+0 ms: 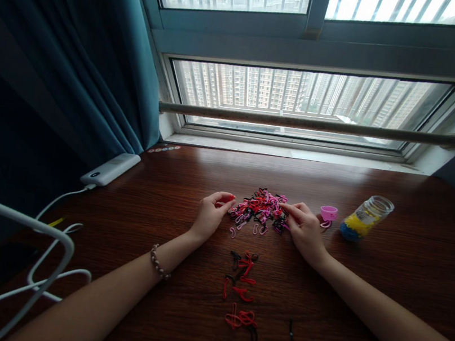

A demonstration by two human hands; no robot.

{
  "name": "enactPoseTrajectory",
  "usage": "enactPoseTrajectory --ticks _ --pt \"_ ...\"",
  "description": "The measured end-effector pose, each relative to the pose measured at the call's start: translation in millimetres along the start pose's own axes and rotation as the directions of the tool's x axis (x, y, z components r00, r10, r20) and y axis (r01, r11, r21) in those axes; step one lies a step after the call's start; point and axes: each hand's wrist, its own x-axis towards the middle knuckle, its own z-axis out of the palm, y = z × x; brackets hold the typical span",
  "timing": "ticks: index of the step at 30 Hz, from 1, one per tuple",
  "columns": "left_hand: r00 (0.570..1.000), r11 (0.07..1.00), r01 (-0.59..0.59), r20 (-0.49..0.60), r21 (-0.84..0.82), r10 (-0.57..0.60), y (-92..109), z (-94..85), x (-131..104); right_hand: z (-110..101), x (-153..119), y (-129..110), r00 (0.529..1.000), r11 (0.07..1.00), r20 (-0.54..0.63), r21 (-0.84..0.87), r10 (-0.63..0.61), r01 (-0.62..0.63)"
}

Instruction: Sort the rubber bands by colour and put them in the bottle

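Note:
A loose pile of small hair ties [262,205] in red, black and pink lies on the dark wooden table. My left hand [211,212] is at the pile's left edge, thumb and forefinger pinched on a small red hair tie [229,197]. From the right, my right hand [304,230] reaches into the pile; its forefinger is stretched out onto the pink ties and its other fingers are bent. Nearer to me lie a group of red and black ties [242,275], a second red and black cluster [243,318], and one thin black tie [291,333].
Right of the pile are a small pink cup [328,212] and a tilted glass jar [365,218] with yellow and blue contents. A white power strip [111,169] and white cables [65,254] lie at left by the blue curtain [111,62]. A barred window borders the far table edge.

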Motion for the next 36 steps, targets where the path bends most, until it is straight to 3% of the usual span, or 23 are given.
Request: enactPoseTrajectory --ticks 6,9,11,13,15,17,18,19,20,21,23,25,26,28,31,33,36 --pt "0.999 0.990 0.035 -0.002 -0.137 -0.035 -0.7 1.7 -0.5 1.0 1.0 2.5 1.000 0.999 -0.012 -0.030 0.023 -0.023" --pt "0.999 0.992 0.028 -0.016 -0.126 -0.030 -2.6 1.5 -0.2 -1.0 2.2 -0.3 0.998 0.998 -0.055 -0.052 0.024 -0.027" --pt "0.999 0.997 0.002 -0.047 -0.076 -0.006 -3.8 0.8 0.3 -2.3 0.3 -5.0 0.996 0.999 -0.089 -0.049 -0.021 0.017" --pt "0.998 0.999 -0.016 -0.061 -0.033 0.014 -4.4 0.1 0.8 -2.8 -5.3 -12.6 0.985 0.987 -0.057 -0.034 -0.161 0.159" --pt "0.999 1.000 -0.017 -0.045 -0.013 0.016 -4.5 -0.1 1.0 -2.5 -14.1 -22.3 0.912 0.916 0.097 -0.006 -0.399 0.402" --pt "1.000 1.000 -0.017 -0.022 -0.004 0.017 -3.8 0.2 0.6 -2.4 -22.5 -31.3 0.723 0.772 0.312 0.059 -0.616 0.633" --pt "1.000 1.000 -0.021 -0.014 0.002 0.021 -3.2 0.3 0.1 -2.6 -25.4 -34.4 0.628 0.708 0.391 0.093 -0.672 0.700" --pt "1.000 1.000 -0.029 -0.011 0.009 0.029 -2.4 0.3 -0.4 -3.2 -26.7 -35.9 0.571 0.671 0.435 0.111 -0.696 0.733" --pt "0.999 0.999 -0.039 -0.010 0.018 0.040 -1.2 0.3 -1.2 -3.9 -26.3 -35.4 0.564 0.666 0.444 0.108 -0.697 0.738" --pt "0.999 0.998 -0.053 -0.009 0.030 0.054 0.3 0.0 -2.1 -4.7 -24.1 -32.8 0.603 0.692 0.423 0.085 -0.677 0.717" --pt "0.995 0.993 -0.101 0.009 0.066 0.101 4.5 -0.6 -4.8 -6.2 -15.6 -21.9 0.767 0.799 0.292 -0.021 -0.571 0.602" --pt "0.980 0.975 -0.196 0.067 0.106 0.190 10.6 -1.0 -9.0 -6.6 -4.6 -6.6 0.919 0.908 0.094 -0.147 -0.383 0.393" --pt "0.961 0.957 -0.264 0.120 0.118 0.250 14.3 -0.9 -11.8 -6.3 0.4 1.2 0.956 0.937 0.021 -0.193 -0.293 0.292" --pt "0.885 0.902 -0.418 0.272 0.110 0.377 22.4 0.0 -18.4 -4.9 7.6 14.7 0.986 0.958 -0.006 -0.235 -0.169 0.163" --pt "0.685 0.788 -0.614 0.525 0.045 0.504 34.2 2.2 -29.1 -2.0 10.4 26.3 0.992 0.954 0.064 -0.275 -0.104 0.118" --pt "0.565 0.729 -0.684 0.646 0.019 0.513 40.1 3.2 -34.5 -0.1 9.4 29.2 0.990 0.949 0.099 -0.290 -0.098 0.123" --pt "0.480 0.685 -0.728 0.744 0.043 0.464 44.4 3.1 -37.8 1.8 7.7 30.7 0.986 0.950 0.138 -0.284 -0.095 0.131"
